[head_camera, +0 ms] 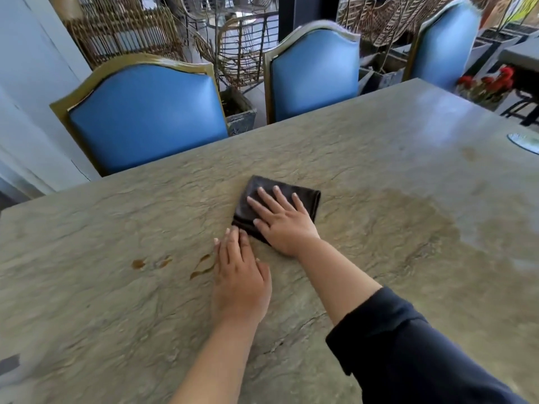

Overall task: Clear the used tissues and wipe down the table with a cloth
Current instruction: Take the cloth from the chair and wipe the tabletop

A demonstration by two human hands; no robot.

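A folded dark brown cloth [303, 196] lies on the stone table [116, 301] near its middle. My right hand [284, 221] presses flat on the cloth with fingers spread. My left hand [240, 275] rests flat on the bare table just left of and nearer than the cloth, its fingertips touching the cloth's corner. Brown spill marks [201, 266] sit on the table to the left of my left hand. A darker wet patch [408, 225] spreads to the right of the cloth. No tissues are in view.
Three blue padded chairs [145, 121] stand along the table's far edge. A shiny round object [525, 142] lies at the right edge. Wicker chairs and a planter stand behind. A white wall is at the left.
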